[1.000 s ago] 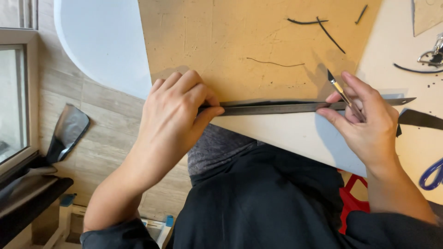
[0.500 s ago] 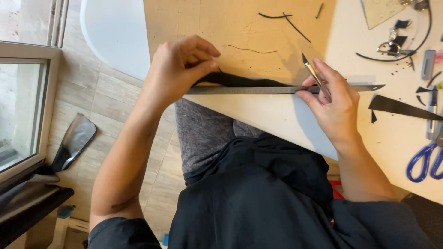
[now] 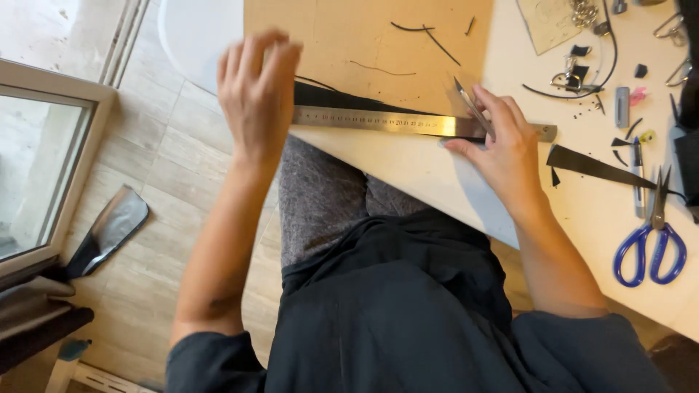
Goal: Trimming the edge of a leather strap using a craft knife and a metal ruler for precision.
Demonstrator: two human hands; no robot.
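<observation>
now left hand [image 3: 256, 91] lifted, fingers spread, gripping nothing, over steel ruler's [image 3: 378, 121] nine o'clock end; right hand [image 3: 502, 149] at three o'clock, pinched around craft knife [image 3: 472, 109], pressing ruler onto black strip [image 3: 342, 100].

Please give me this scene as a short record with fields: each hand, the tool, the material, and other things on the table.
left hand: lifted, blurred, above the ruler's left end
right hand: holds a thin blade, fingers press on the ruler
ruler: long metal, lies across the board
material: black strip under the ruler
surface: brown cutting board
nearby: blue scissors at the right
</observation>
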